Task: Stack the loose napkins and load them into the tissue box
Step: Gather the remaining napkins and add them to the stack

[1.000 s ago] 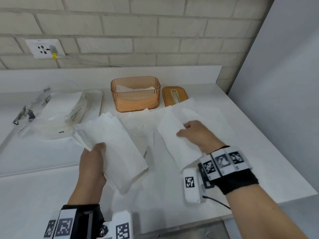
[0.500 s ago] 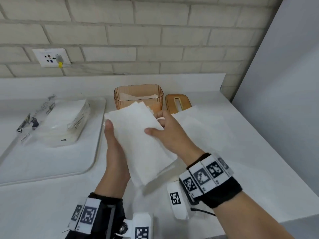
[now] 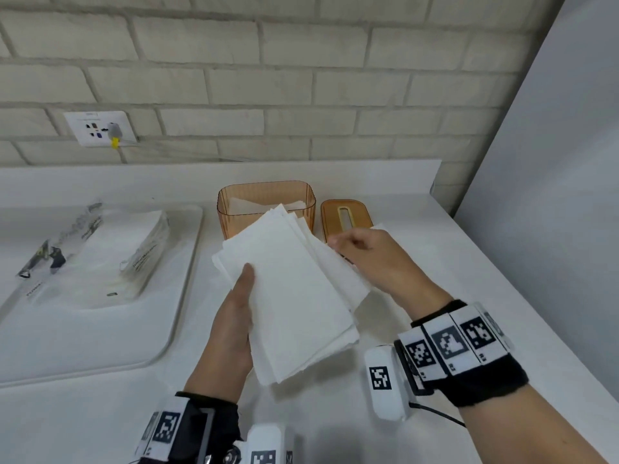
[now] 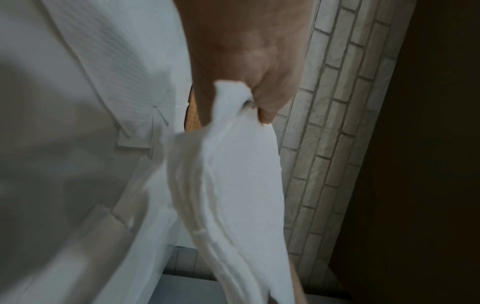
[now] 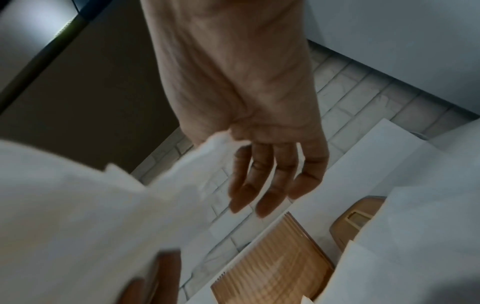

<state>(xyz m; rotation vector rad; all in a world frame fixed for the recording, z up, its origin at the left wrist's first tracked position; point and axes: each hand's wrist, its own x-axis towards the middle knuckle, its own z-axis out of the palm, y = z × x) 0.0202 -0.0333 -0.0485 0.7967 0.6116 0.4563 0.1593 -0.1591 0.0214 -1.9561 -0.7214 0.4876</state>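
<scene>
Above the white desk (image 3: 418,262), the left hand (image 3: 234,316) gripped the napkin stack (image 3: 291,296), thumb on top, apparently to steady it; the right hand (image 3: 371,259), fingers (image 5: 262,185) loosely extended, squared its right edge before the open orange tissue box (image 3: 266,209) behind, lid (image 3: 345,217) aside.

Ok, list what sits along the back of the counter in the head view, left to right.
Opened plastic napkin pack on the white tray → amber tissue box → its slotted lid lying flat on the counter.
</scene>
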